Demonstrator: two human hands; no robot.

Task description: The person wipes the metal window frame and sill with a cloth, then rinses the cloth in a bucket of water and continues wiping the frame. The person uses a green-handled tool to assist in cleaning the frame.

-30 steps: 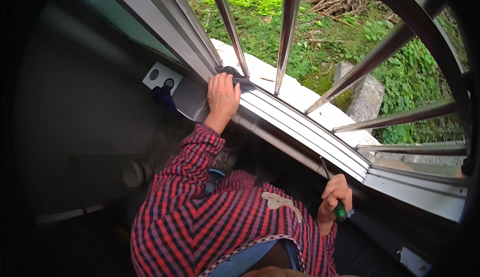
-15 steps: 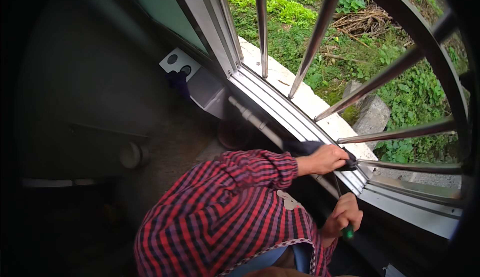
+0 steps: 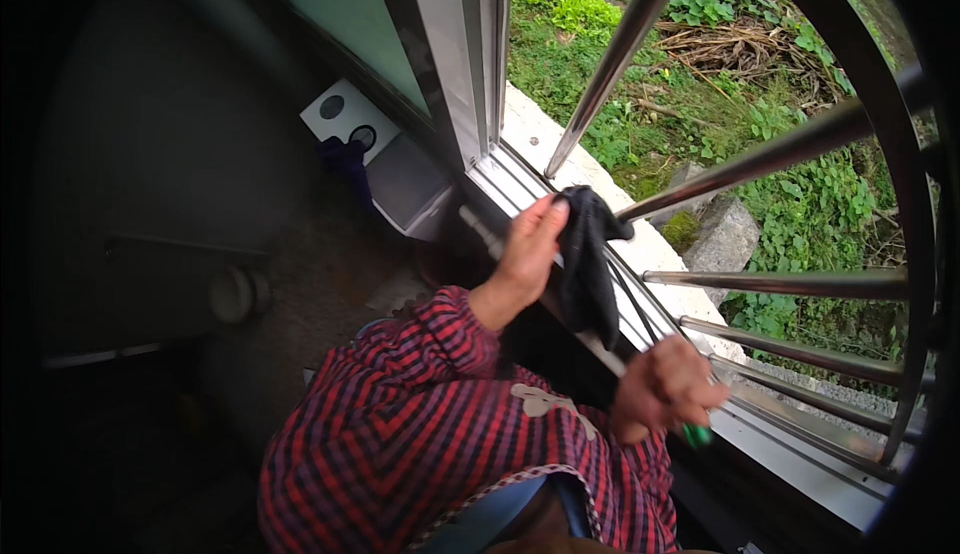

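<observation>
My left hand [image 3: 528, 252] pinches the upper end of a black cloth [image 3: 590, 274] between thumb and fingers. The cloth hangs over the inner side of the white window track [image 3: 622, 299], close to the metal bars. My right hand [image 3: 665, 389], blurred by motion, is closed round a green-handled tool [image 3: 696, 436]. The handle's end sticks out below the fist. A thin dark line, seemingly the tool's shaft, runs up from the fist along the track; its tip cannot be made out.
Shiny metal bars [image 3: 770, 159] curve outward beyond the window, above a pale ledge [image 3: 655, 244], rocks and green plants. A sliding window frame [image 3: 450, 54] stands at the left. Below it are a white-and-grey box [image 3: 405, 179] with a dark purple cloth [image 3: 343, 166] and a pale pipe [image 3: 480, 229].
My left hand has moved left and farther along the track, lifting the black cloth with it. My right hand has risen slightly, still round the green handle. The view has shifted a little.
</observation>
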